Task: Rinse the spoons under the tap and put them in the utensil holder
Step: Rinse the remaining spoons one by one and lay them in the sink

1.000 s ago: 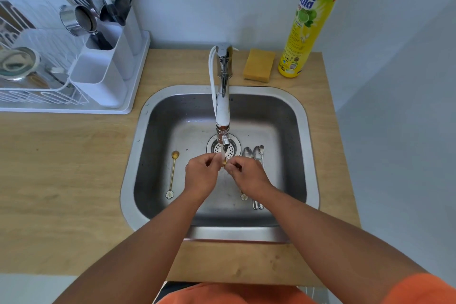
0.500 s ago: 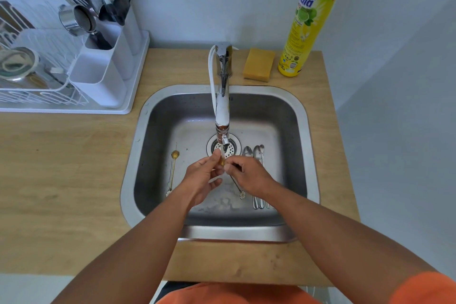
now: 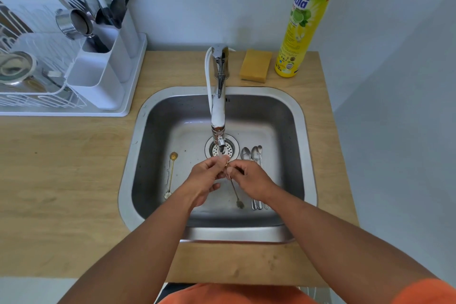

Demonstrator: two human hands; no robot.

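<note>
Under the tap [image 3: 218, 108] both hands meet over the drain of the steel sink [image 3: 299, 145]. My left hand [image 3: 206, 176] and my right hand [image 3: 249, 180] pinch the bowl end of a thin gold spoon [image 3: 235, 192], whose handle hangs down toward me with a flower-shaped end. Water runs from the spout onto my fingers. A second gold spoon [image 3: 171, 175] lies on the sink floor at the left. Three silver spoons [image 3: 255, 155] lie side by side at the right, partly hidden by my right hand. The white utensil holder [image 3: 103, 74] stands at the back left with forks and spoons in it.
A white dish rack [image 3: 29, 96] with a metal bowl and cup sits on a tray at the left. A yellow sponge [image 3: 255, 65] and a green-yellow detergent bottle [image 3: 302, 22] stand behind the sink. Wooden counter [image 3: 61, 180] surrounds the sink.
The spoon's handle has swung lower and more into sight below my hands. My left fingers have shifted around its bowl. Both hands stay under the running tap.
</note>
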